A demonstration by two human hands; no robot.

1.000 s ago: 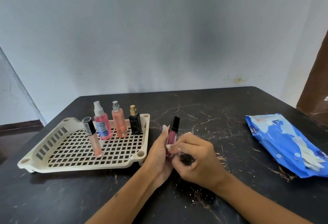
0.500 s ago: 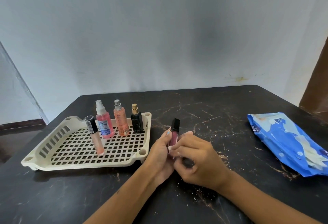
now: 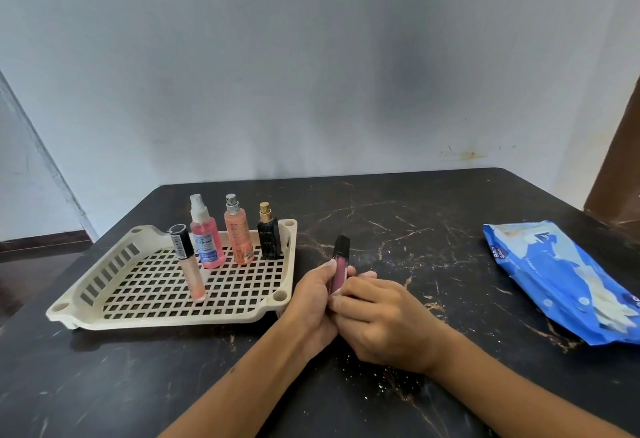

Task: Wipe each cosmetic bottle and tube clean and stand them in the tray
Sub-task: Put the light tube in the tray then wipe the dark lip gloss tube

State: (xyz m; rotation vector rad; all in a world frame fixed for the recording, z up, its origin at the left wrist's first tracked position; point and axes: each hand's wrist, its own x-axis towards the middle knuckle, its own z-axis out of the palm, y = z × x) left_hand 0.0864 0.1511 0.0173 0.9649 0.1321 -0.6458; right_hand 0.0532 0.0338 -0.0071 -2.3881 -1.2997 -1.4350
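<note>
You are facing a pale blue-grey wall, plain and matte, with a darker smudge right of centre and small yellowish stains low on the right. A black table with thin marble-like veins fills the lower view. At left you see a white diagonal frame edge and dark floor; at far right, a brown panel
</note>
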